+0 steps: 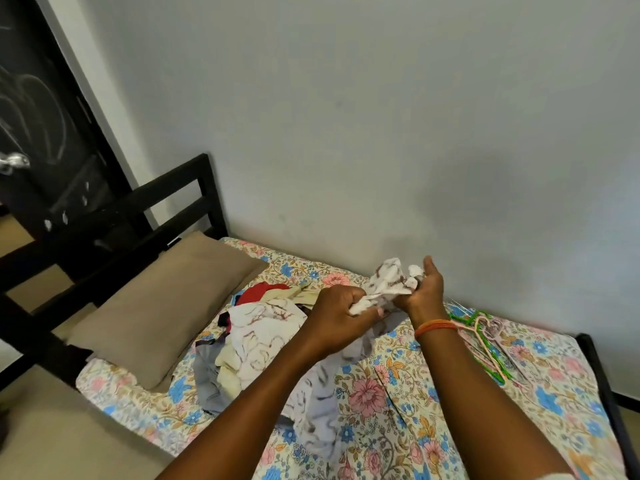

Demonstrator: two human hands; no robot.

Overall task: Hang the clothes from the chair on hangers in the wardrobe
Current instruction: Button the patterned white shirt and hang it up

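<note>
From the head camera, you are looking down at a bed (450, 427) with a flowery sheet, pushed up against a plain wall. Your left hand (341, 315) is curled tight around one end of a white cloth with brown marks (388, 284). Your right hand (424, 292) grips the bunched-up other end, with the thumb sticking up. You seem to hold it up off the bed like this so you can pull it straight and find its top, which you need before a hanger can go in. The rest of the cloth hangs down under your arms onto the sheet. A pile of clothes (263, 327) lies on the bed just left of your hands, near a brown pillow (162, 306), so the next pieces are close to grab. A few hangers (485, 341), green and pink, lie on the sheet just right of your right wrist, likely put there to be easy to reach. Your right wrist wears an orange band (434, 327). A dark door (45, 126) stands at the far left. No chair shows, and I cannot tell if that door is the wardrobe. There are no words or labels to read anywhere.
</note>
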